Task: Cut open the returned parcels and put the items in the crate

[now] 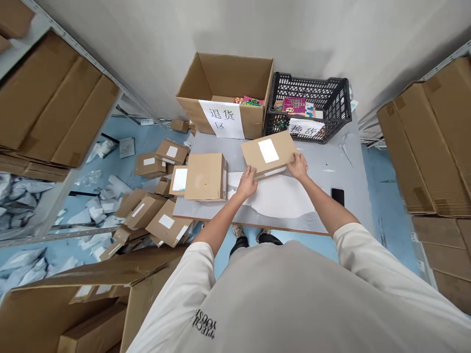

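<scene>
1. Carton (284, 148) held at two corners: a shallow brown box with a white label (268, 150) on its upper face sits at a slant between a person's two hands, over the middle of a pale grey worktop (355, 181). Whether its underside is fully resting cannot be told.
2. Left hand (248, 183) grasps the carton's near left corner, its fingers bent close over the edge and little space showing between them.
3. Right hand (299, 167) grips the carton's right end, fingers curled around the corner, spread a little more than those of the left; its grip underneath is hidden.
4. White sheet (283, 198) lies just in front of the carton, between the forearms, reaching the worktop's near edge.
5. Brown box (204, 176), taller than the carton, stands to the left, beside a smaller labelled box (179, 182) partly hidden by it.
6. Large open box (253, 121), fronted by a paper sign (222, 120) in black characters, stands at the back, near a black crate (335, 128) holding a purple book (294, 105).
7. Dark phone (337, 197) lies near the front edge, right of the right forearm.
</scene>
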### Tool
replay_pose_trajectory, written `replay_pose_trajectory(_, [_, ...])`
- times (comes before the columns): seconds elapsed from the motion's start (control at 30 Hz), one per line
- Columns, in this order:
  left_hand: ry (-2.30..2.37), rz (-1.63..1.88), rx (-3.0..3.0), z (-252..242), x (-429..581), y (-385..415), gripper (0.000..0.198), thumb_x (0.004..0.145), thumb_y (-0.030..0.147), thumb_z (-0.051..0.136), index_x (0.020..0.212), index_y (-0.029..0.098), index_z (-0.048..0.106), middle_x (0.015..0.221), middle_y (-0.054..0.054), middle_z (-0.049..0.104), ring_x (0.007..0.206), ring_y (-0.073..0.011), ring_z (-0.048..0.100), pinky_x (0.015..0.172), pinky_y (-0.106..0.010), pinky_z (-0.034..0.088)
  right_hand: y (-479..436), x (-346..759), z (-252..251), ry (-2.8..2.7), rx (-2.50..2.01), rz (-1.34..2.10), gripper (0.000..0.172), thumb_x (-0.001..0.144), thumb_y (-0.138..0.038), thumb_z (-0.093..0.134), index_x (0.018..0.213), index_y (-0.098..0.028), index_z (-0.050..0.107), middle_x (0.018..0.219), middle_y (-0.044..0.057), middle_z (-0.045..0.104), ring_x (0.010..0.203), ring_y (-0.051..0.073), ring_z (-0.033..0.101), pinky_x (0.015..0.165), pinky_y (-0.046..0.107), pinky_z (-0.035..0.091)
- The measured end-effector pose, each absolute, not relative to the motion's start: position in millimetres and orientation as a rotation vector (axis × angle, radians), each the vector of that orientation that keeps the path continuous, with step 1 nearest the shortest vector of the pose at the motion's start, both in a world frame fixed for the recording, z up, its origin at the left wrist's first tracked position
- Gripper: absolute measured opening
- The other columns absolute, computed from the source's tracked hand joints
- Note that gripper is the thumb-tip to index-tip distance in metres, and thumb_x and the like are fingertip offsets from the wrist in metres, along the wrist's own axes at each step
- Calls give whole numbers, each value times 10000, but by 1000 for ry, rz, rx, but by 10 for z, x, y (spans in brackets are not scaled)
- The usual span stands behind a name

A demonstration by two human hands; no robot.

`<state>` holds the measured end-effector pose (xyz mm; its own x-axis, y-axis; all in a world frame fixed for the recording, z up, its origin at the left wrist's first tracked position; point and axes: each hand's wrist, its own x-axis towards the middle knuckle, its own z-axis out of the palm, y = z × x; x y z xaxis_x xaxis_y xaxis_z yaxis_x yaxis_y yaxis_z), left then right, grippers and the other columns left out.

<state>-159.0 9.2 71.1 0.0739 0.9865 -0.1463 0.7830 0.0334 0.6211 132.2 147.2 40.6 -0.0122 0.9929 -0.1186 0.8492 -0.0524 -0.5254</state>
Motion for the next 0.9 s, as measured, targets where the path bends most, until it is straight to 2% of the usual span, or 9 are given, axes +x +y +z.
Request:
replay_pose_trajectory(0.13, [1763, 480, 1746, 723, -1639, 30, 695, 1014, 193, 540, 1702, 161, 444, 1885, -201, 242, 1725, -335, 340, 1352, -533, 404, 1308, 1324, 360, -1898, -1934, 632, 712, 954, -446, 599, 1628, -226, 529, 1629, 247, 475, 1421, 472, 509, 1153, 705, 492])
replay_pose_trajectory(0.27, [1780, 474, 1747, 777, -1713, -46, 726, 985, 192, 566, 1700, 157, 446, 1869, -207, 284, 1729, -342, 329, 1376, -550, 361, 980, 1352, 407, -1890, -1944, 596, 639, 957, -392, 595, 1564, -195, 606, 1508, 237, 566, 1351, 426, 586, 1173, 622, 514])
replay_pose_trajectory(0.43, [1758, 470, 1810, 797, -1771, -240, 775, 969, 208, 572, 1728, 183, 418, 1850, -189, 330, 1716, -352, 350, 1380, -584, 346, 402, 1423, 505, -1903, -2043, 612, 603, 986, -319, 544, 1554, -127, 606, 1491, 239, 600, 1411, 379, 576, 1241, 523, 479])
replay_pose_trajectory(0.57, [1683, 482, 1896, 765, -1724, -462, 829, 948, 200, 578, 1755, 220, 390, 1831, -169, 365, 1704, -349, 367, 1366, -578, 377, -83, 1558, 541, -1835, -2127, 584, 609, 987, -298, 525, 1562, -106, 580, 1524, 246, 600, 1462, 371, 536, 1277, 513, 439])
replay_pose_trajectory(0.73, [1625, 504, 1851, 703, -1613, -628, 857, 937, 223, 593, 1765, 241, 373, 1834, -163, 328, 1576, -356, 535, 1254, -527, 523, -439, 1810, 552, -1651, -2149, 602, 630, 928, -273, 539, 1538, -120, 577, 1520, 244, 634, 1463, 387, 543, 1267, 556, 449])
replay_pose_trajectory(0.9, [1648, 650, 1712, 523, -1472, -592, 904, 935, 231, 645, 1768, 197, 294, 1717, -198, 494, 1624, -338, 458, 1350, -544, 410, -497, 1998, 494, -1469, -1984, 725, 732, 880, -285, 565, 1594, -129, 536, 1541, 228, 649, 1339, 356, 661, 1203, 528, 532])
